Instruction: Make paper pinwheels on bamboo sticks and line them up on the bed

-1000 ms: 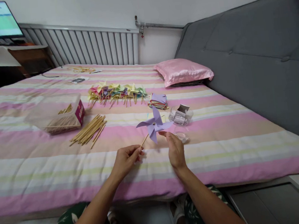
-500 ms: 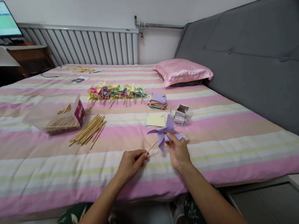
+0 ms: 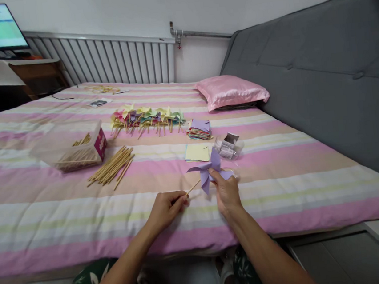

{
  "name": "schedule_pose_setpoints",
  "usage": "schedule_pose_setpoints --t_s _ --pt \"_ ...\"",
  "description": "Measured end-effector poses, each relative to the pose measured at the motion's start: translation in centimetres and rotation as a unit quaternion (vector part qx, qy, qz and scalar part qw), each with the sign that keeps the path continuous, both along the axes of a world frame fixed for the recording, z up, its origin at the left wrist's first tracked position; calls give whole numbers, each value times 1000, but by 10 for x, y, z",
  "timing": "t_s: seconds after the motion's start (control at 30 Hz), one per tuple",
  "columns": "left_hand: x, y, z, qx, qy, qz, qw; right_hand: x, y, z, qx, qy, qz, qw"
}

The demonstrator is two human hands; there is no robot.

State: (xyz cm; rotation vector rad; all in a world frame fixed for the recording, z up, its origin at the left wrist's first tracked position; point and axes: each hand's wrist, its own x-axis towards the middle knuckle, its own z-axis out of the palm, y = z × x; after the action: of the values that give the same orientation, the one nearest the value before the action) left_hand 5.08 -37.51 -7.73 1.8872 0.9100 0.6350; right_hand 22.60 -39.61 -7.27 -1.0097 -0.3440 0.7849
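Note:
A purple paper pinwheel (image 3: 215, 159) on a thin wooden stick (image 3: 194, 186) is held just above the front of the bed. My left hand (image 3: 169, 208) pinches the lower end of the stick. With thumb on the centre, my right hand (image 3: 227, 191) grips the pinwheel's head, its other fingers behind the paper. Just beyond lies a small stack of pale yellow paper squares (image 3: 196, 152). A clear bag of small packets (image 3: 229, 146) sits to the right of that stack.
Several finished pinwheels (image 3: 147, 117) lie in a row farther back. Loose wooden sticks (image 3: 111, 166) rest beside a clear plastic box (image 3: 65, 145) on the left. A pile of coloured paper squares (image 3: 199, 129) and a pink pillow (image 3: 231, 92) are farther right, near the grey headboard (image 3: 309, 68).
My right thumb has moved slightly onto the pinwheel's centre, covering it. My left hand stays on the stick, and the other things have not moved.

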Motion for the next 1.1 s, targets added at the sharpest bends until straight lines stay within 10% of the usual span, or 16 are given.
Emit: schedule_pose_setpoints --t_s 0.33,0.63,1.1 --pt "5 17 -18 -194 -196 106 955 0 5 -11 5 -165 85 983" --pt "2 11 -28 -139 -310 219 914 -37 -18 -45 -119 -522 45 843" --pt "1 -6 -23 -105 -336 254 901 -48 -34 -38 -213 -634 -6 743"
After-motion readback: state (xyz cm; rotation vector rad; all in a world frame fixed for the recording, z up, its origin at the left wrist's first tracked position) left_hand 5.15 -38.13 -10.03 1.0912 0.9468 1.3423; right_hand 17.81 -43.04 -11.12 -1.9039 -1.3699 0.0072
